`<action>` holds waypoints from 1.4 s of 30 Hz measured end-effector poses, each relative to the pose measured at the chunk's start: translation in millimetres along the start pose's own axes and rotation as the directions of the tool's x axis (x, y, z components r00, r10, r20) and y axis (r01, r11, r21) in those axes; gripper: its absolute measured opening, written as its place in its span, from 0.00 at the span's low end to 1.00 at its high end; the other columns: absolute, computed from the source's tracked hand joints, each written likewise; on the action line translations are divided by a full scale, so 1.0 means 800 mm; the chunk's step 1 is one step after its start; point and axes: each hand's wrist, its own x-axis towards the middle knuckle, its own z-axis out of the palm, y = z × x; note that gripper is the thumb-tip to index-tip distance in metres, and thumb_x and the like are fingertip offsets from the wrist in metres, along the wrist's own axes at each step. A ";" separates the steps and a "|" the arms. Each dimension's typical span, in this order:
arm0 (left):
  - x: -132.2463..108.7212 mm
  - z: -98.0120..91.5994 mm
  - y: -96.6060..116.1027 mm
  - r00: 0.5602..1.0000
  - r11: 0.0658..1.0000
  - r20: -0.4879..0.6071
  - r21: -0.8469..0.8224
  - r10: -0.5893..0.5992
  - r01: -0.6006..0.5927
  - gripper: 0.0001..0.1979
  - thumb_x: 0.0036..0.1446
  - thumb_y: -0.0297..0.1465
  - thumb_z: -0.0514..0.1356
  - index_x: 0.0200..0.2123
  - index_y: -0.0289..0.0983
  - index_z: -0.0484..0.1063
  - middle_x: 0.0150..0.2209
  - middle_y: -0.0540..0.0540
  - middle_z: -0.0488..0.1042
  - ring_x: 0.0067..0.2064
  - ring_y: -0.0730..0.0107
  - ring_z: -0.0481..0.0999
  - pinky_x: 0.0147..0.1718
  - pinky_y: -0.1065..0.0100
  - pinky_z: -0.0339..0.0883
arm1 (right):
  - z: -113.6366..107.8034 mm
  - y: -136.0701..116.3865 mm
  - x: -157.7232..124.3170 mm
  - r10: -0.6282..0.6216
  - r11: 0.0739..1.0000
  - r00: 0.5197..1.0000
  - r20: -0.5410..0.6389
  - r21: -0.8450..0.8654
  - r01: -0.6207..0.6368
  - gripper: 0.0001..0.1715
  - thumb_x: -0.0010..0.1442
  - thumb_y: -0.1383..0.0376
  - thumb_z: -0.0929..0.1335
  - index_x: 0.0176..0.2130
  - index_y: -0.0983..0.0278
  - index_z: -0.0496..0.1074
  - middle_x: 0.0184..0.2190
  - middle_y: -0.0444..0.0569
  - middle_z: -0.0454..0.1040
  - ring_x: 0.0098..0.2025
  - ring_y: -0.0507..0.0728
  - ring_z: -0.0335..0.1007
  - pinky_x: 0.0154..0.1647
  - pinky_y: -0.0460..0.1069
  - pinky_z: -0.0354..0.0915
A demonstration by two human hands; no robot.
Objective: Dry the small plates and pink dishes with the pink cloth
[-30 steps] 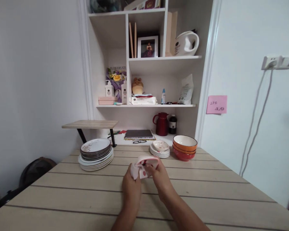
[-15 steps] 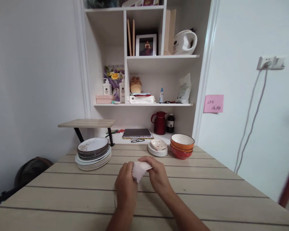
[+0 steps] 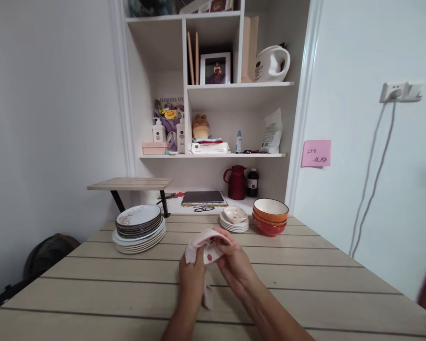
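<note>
My right hand (image 3: 237,261) is closed round one side of a small white dish (image 3: 213,258) with a pink rim and red dots. The dish is tilted, its inner face turned toward me. My left hand (image 3: 192,277) grips the dish's left edge through a pale pink cloth (image 3: 190,253). Part of that cloth hangs below the left hand. Both hands are above the middle of the wooden table (image 3: 135,296). Beyond them sits a small patterned dish (image 3: 235,215) on a stack of small white plates (image 3: 234,227).
At the left, a stack of large plates (image 3: 140,215) stands by a small raised wooden shelf (image 3: 129,183). Orange and red bowls (image 3: 270,219) are nested at the right. Behind are glasses (image 3: 204,209), a laptop (image 3: 203,197), a red jug (image 3: 237,182) and a dark bottle (image 3: 252,183).
The dish has turned so its dotted inner face shows. My left hand has shifted slightly right, and the hanging end of the cloth has come into sight.
</note>
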 end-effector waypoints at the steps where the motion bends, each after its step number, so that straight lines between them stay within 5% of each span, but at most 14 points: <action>1: 0.000 0.000 -0.001 1.000 1.000 0.026 0.013 0.000 0.000 0.17 0.54 0.45 0.56 0.26 0.38 0.74 0.18 0.48 0.72 0.23 0.64 0.72 0.23 0.67 0.64 | -0.001 0.000 0.000 -0.001 0.999 1.000 0.007 -0.040 0.001 0.17 0.46 0.66 0.71 0.40 0.61 0.73 0.34 0.46 0.76 0.31 0.55 0.68 0.29 0.47 0.63; 5: -0.001 -0.005 -0.001 0.997 0.982 0.068 0.182 0.040 -0.052 0.11 0.57 0.35 0.55 0.37 0.39 0.76 0.34 0.44 0.80 0.37 0.61 0.78 0.33 0.67 0.66 | -0.010 0.003 0.004 -0.118 0.911 0.993 -0.016 -0.401 0.102 0.14 0.50 0.64 0.68 0.40 0.63 0.72 0.31 0.46 0.74 0.30 0.55 0.68 0.31 0.49 0.65; 10: -0.006 -0.015 0.001 0.970 0.835 0.092 0.496 0.223 -0.239 0.19 0.54 0.20 0.55 0.48 0.41 0.72 0.46 0.44 0.77 0.49 0.63 0.74 0.43 0.68 0.63 | -0.022 -0.005 0.005 -0.414 0.478 0.899 0.146 -0.805 0.351 0.27 0.47 0.73 0.63 0.48 0.61 0.71 0.44 0.50 0.76 0.44 0.59 0.71 0.46 0.53 0.65; 14: -0.009 -0.017 0.004 0.932 0.703 0.251 0.612 0.261 -0.362 0.17 0.57 0.20 0.53 0.46 0.41 0.72 0.43 0.45 0.75 0.47 0.64 0.72 0.41 0.68 0.60 | -0.019 -0.015 -0.003 -0.408 0.186 0.862 0.300 -0.898 0.400 0.33 0.44 0.79 0.60 0.46 0.57 0.73 0.44 0.47 0.77 0.43 0.58 0.72 0.43 0.50 0.63; 17: -0.008 -0.018 0.006 0.927 0.675 0.293 0.637 0.234 -0.372 0.18 0.56 0.20 0.54 0.46 0.42 0.71 0.43 0.46 0.74 0.47 0.65 0.71 0.40 0.69 0.58 | -0.016 -0.017 -0.006 -0.350 0.094 0.881 0.318 -0.924 0.371 0.28 0.44 0.79 0.60 0.38 0.57 0.76 0.37 0.45 0.79 0.39 0.57 0.72 0.38 0.48 0.61; 19: -0.006 -0.020 0.007 0.927 0.686 0.281 0.625 0.247 -0.372 0.18 0.56 0.19 0.54 0.47 0.42 0.70 0.43 0.46 0.74 0.47 0.66 0.71 0.39 0.69 0.57 | -0.017 -0.016 -0.005 -0.328 0.163 0.892 0.310 -0.912 0.376 0.26 0.44 0.78 0.59 0.36 0.57 0.76 0.34 0.44 0.79 0.37 0.57 0.72 0.37 0.47 0.61; 23: -0.002 -0.020 0.005 0.943 0.792 0.187 0.512 0.277 -0.334 0.13 0.55 0.20 0.53 0.40 0.41 0.69 0.40 0.48 0.74 0.44 0.67 0.72 0.35 0.71 0.57 | -0.019 -0.014 0.001 -0.317 0.505 0.911 0.263 -0.767 0.396 0.25 0.43 0.74 0.59 0.37 0.60 0.76 0.34 0.45 0.78 0.37 0.57 0.71 0.39 0.48 0.63; 27: 0.002 -0.013 0.001 0.972 0.945 0.102 0.232 0.214 -0.232 0.05 0.54 0.26 0.55 0.34 0.40 0.68 0.30 0.52 0.73 0.32 0.70 0.71 0.28 0.73 0.58 | -0.011 -0.011 0.002 -0.233 0.819 0.970 0.065 -0.525 0.232 0.19 0.44 0.71 0.62 0.35 0.62 0.76 0.31 0.45 0.76 0.34 0.56 0.69 0.36 0.47 0.62; 30: 0.002 -0.005 0.001 0.989 0.993 0.089 -0.021 0.119 -0.118 0.06 0.55 0.34 0.55 0.32 0.39 0.69 0.25 0.52 0.71 0.28 0.68 0.72 0.26 0.72 0.61 | -0.002 -0.005 -0.002 -0.092 0.957 0.994 -0.053 -0.279 0.074 0.15 0.44 0.70 0.66 0.35 0.62 0.75 0.29 0.43 0.75 0.30 0.53 0.66 0.31 0.45 0.60; 34: 0.004 0.001 0.000 0.995 0.984 0.055 -0.162 0.085 -0.075 0.13 0.54 0.40 0.57 0.36 0.38 0.72 0.29 0.48 0.77 0.32 0.63 0.77 0.30 0.68 0.68 | -0.001 0.005 -0.004 0.000 0.998 0.998 -0.058 -0.059 -0.004 0.17 0.42 0.71 0.69 0.36 0.61 0.74 0.33 0.44 0.76 0.32 0.53 0.68 0.32 0.45 0.62; 37: 0.007 0.001 -0.003 0.991 0.990 0.083 -0.102 0.106 -0.097 0.15 0.55 0.42 0.57 0.39 0.38 0.74 0.35 0.45 0.79 0.38 0.61 0.78 0.35 0.67 0.69 | -0.008 0.013 0.000 0.047 0.998 0.999 -0.018 -0.035 -0.048 0.16 0.45 0.67 0.71 0.38 0.61 0.74 0.37 0.46 0.77 0.35 0.54 0.71 0.34 0.47 0.65; 40: 0.008 -0.002 -0.004 0.988 0.986 0.157 0.165 0.001 -0.027 0.16 0.60 0.41 0.53 0.40 0.38 0.74 0.35 0.43 0.79 0.37 0.60 0.78 0.33 0.67 0.66 | -0.015 0.017 0.006 0.044 0.976 0.996 -0.074 -0.210 -0.058 0.16 0.51 0.60 0.70 0.41 0.62 0.72 0.35 0.48 0.77 0.33 0.56 0.71 0.32 0.48 0.66; 42: 0.006 -0.005 -0.002 0.985 0.934 0.170 0.354 -0.025 -0.037 0.14 0.62 0.36 0.52 0.46 0.39 0.73 0.38 0.42 0.80 0.40 0.61 0.78 0.35 0.68 0.64 | -0.019 0.014 0.008 -0.087 0.903 0.991 -0.098 -0.428 0.037 0.16 0.53 0.60 0.68 0.42 0.63 0.71 0.33 0.49 0.76 0.32 0.57 0.71 0.32 0.49 0.66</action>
